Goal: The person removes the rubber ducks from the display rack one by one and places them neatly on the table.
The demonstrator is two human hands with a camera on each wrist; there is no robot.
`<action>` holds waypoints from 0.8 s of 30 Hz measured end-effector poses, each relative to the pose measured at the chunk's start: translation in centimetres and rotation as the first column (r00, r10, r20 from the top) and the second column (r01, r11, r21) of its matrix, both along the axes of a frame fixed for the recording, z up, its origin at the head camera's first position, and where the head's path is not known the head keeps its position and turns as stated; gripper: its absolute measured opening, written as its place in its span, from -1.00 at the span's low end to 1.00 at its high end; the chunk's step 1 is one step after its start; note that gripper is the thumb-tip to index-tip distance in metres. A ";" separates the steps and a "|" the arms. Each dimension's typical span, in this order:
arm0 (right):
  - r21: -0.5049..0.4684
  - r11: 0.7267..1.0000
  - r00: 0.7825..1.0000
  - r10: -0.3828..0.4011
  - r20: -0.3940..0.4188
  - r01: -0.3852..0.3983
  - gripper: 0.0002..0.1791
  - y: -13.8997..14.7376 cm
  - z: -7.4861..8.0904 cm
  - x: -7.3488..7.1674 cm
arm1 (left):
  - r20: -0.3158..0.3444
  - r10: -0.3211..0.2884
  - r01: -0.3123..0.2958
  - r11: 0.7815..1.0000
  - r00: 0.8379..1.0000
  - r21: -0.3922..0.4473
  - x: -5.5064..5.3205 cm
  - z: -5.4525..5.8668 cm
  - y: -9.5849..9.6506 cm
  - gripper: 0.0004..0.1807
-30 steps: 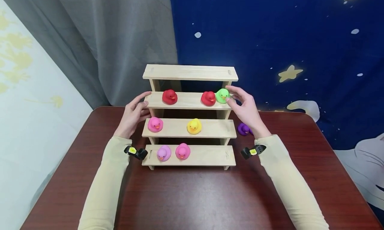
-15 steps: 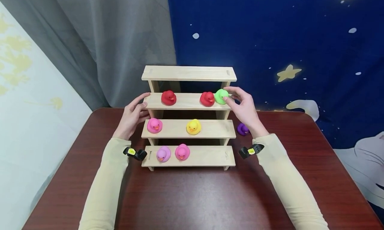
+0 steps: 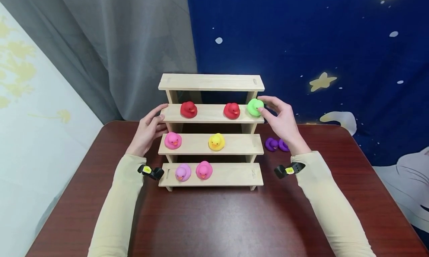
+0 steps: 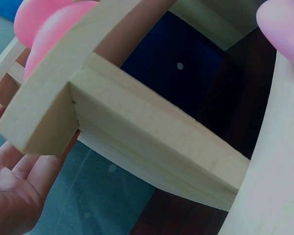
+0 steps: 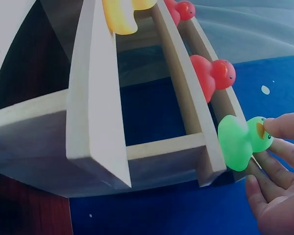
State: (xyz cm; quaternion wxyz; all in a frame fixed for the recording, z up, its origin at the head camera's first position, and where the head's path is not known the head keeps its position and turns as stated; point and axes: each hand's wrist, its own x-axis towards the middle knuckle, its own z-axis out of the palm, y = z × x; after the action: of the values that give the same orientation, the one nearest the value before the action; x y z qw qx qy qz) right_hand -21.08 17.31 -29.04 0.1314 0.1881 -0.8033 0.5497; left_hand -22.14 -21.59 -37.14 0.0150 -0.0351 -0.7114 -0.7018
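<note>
A tiered wooden display stand (image 3: pixel 211 115) holds several rubber ducks. My right hand (image 3: pixel 281 121) pinches a light green rubber duck (image 3: pixel 254 107) at the right end of the second tier from the top. The right wrist view has the thumb at the beak of this duck (image 5: pixel 235 142), the other fingers behind it. My left hand (image 3: pixel 146 128) grips the left end of the same tier, forefinger on top and thumb at the front edge. Two red ducks (image 3: pixel 231 111) share that tier, the nearer one a short gap left of the green duck.
Below are a pink duck (image 3: pixel 172 140) and a yellow duck (image 3: pixel 216 142); the bottom tier bears a lilac duck (image 3: pixel 183 172) and another pink duck (image 3: pixel 204 170). Two purple ducks (image 3: pixel 271 144) lie on the brown table (image 3: pixel 214 219) right of the stand. Curtains (image 3: pixel 301 44) hang behind.
My right hand has shifted the green duck rightward to the tier's end, leaving a gap beside the red duck. Both purple ducks now show more fully. The left hand keeps its place.
</note>
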 end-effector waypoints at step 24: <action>0.060 0.997 0.999 -0.053 -0.015 0.053 -0.63 4.7 -2.8 -1.0 | 0.000 -0.004 0.004 1.000 1.000 -0.005 0.1 0.1 0.0 -0.54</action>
State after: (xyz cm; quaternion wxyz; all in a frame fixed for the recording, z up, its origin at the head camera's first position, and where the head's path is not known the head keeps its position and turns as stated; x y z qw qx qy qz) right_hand -22.05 21.99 -31.89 0.1455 0.1742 -0.8233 0.5203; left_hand -22.08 -21.54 -37.08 0.0136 -0.0364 -0.7129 -0.7001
